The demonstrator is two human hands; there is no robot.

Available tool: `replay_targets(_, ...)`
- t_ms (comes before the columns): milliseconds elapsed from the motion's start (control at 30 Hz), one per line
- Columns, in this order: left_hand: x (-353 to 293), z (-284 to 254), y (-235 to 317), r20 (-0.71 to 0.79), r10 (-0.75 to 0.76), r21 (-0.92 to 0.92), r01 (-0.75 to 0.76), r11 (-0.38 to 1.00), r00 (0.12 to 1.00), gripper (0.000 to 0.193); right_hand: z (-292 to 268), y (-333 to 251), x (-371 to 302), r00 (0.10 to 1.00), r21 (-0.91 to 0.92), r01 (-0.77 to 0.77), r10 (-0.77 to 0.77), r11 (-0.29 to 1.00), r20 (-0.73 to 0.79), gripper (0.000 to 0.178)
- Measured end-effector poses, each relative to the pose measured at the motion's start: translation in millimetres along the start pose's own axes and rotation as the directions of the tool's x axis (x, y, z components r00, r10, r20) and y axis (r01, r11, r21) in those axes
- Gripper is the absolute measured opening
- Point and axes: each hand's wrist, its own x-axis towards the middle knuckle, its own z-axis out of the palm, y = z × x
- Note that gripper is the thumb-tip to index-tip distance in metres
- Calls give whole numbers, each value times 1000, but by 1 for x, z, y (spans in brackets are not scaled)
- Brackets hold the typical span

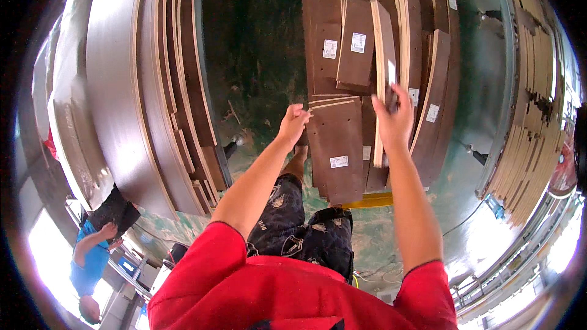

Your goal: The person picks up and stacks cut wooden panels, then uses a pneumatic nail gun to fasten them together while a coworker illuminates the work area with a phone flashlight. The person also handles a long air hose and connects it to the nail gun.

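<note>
A narrow brown board (380,43) with a pale cut edge stands on its edge among the stacked boards. My right hand (396,116) grips it near its lower half, thumb on the left side and fingers on the right. My left hand (295,123) is curled closed beside the corner of a wide brown board (337,140) with a white label. Whether anything is between its fingers is hidden. A shorter labelled board (356,55) lies on the stack, left of the gripped one. Another long board (431,85) leans to the right.
Long brown panels (122,73) are stacked on the left, beyond a dark green floor strip (251,43). Bare boards (526,153) are piled at the far right, past a metal rail (505,73). A yellow bar (370,200) shows under the near stack. A person in blue (88,256) is at lower left.
</note>
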Motion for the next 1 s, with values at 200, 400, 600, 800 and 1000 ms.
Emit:
replay_targets(200, -66, -28, -30, 27, -112, -167, 114, 979, 993, 34, 98, -2, 107, 970, -437, 160, -223, 885, -95, 47)
replay_targets(400, -107, -100, -85, -41, -268, -218, 253, 942, 963, 31, 153, 12, 146, 980, -649, 99, -188, 754, -69, 54)
replay_targets(600, -114, -136, -119, -122, -311, -166, 289, 943, 943, 30, 163, 24, 140, 997, -650, 32, -70, 759, -32, 78)
replay_targets(800, -99, -119, -94, -71, -254, -208, 235, 949, 965, 29, 152, 29, 134, 995, -510, -98, 83, 854, -52, 84)
replay_targets(1000, -94, -104, -84, -5, -236, -169, 232, 958, 972, 28, 106, 75, 129, 966, -368, 123, -197, 922, -169, 81)
